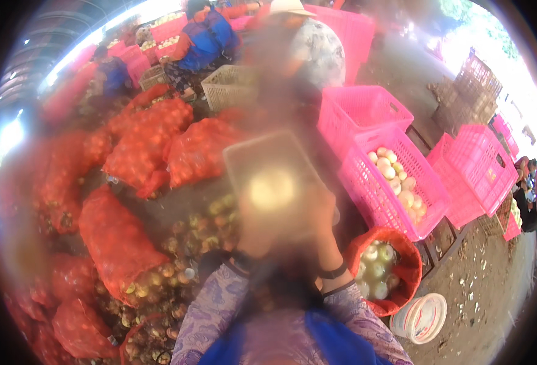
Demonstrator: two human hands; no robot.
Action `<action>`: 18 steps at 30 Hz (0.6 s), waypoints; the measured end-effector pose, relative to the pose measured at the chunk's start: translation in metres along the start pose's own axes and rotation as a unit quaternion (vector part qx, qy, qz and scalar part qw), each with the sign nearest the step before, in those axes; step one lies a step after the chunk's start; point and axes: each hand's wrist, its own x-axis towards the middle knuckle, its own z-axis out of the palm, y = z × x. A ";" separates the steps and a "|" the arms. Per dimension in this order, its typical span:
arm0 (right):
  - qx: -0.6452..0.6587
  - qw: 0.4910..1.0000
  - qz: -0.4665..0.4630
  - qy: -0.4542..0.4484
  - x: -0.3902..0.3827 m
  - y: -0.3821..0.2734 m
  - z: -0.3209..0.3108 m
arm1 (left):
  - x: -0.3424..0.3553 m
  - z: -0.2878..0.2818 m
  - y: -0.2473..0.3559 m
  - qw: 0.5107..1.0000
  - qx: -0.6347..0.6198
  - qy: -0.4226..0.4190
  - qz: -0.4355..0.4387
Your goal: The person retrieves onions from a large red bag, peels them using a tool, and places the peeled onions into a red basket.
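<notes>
A hazy smudge covers the middle of the view and blurs both hands. My left hand (255,230) is at the near left side of a beige, box-like container (237,159). At its right side is my right hand (318,210), with the wrist below it showing more clearly. A pale, bright round patch (272,187) shows between the hands, too blurred to name. The fingers of both hands are smeared, so their grip does not show. Loose unpeeled onions (177,258) lie on the ground left of my left hand.
Red mesh sacks of onions (119,240) crowd the left. At right are a pink crate (396,182) with peeled onions, a red-lined tub (408,267) of pale onions and a white bucket (423,319). Farther off, people sit among crates, one in a blue vest (206,42).
</notes>
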 end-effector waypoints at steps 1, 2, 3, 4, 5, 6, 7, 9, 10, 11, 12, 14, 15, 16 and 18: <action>0.039 0.998 0.046 0.034 0.004 0.028 0.001 | 0.002 -0.015 -0.016 0.992 0.118 -0.018 0.031; 0.080 0.991 0.091 0.064 0.006 0.070 0.003 | 0.004 -0.029 -0.030 0.969 0.236 -0.030 0.064; 0.097 0.990 0.069 0.069 0.004 0.108 -0.010 | 0.006 -0.014 -0.019 0.969 0.232 -0.029 0.079; 0.090 0.989 0.116 0.028 -0.002 0.102 -0.010 | 0.002 0.005 0.011 0.983 0.176 -0.044 -0.008; 0.114 0.982 0.148 0.035 -0.015 0.144 -0.012 | -0.003 0.030 0.027 0.987 0.105 -0.075 -0.096; 0.130 0.973 0.184 0.050 -0.019 0.186 -0.018 | -0.008 0.048 0.014 0.988 0.096 -0.083 -0.084; 0.124 0.972 0.196 0.022 -0.030 0.193 -0.003 | -0.017 0.055 -0.001 0.981 0.153 -0.117 -0.014; 0.112 0.977 0.181 -0.016 -0.049 0.169 0.020 | -0.027 0.066 -0.044 0.940 0.269 -0.174 0.115; 0.103 0.980 0.169 -0.011 -0.058 0.156 0.015 | -0.032 0.076 -0.065 0.910 0.312 -0.214 0.168; 0.097 0.984 0.151 -0.007 -0.063 0.137 0.011 | -0.035 0.079 -0.070 0.873 0.358 -0.248 0.219; 0.095 0.987 0.132 0.005 -0.065 0.119 0.004 | -0.045 0.110 -0.033 0.961 0.103 -0.234 -0.104; 0.093 0.993 0.074 0.020 -0.067 0.063 -0.001 | -0.056 0.136 -0.018 0.871 -0.176 -0.244 -0.387; 0.088 0.995 0.043 0.031 -0.068 0.037 -0.003 | -0.066 0.134 -0.060 0.855 -0.181 -0.309 -0.375; 0.082 0.995 0.011 0.048 -0.070 0.015 -0.010 | -0.079 0.141 -0.062 0.890 -0.206 -0.235 -0.332; 0.065 0.992 -0.059 0.088 -0.073 -0.025 -0.025 | -0.061 0.120 -0.050 0.935 -0.050 -0.238 -0.257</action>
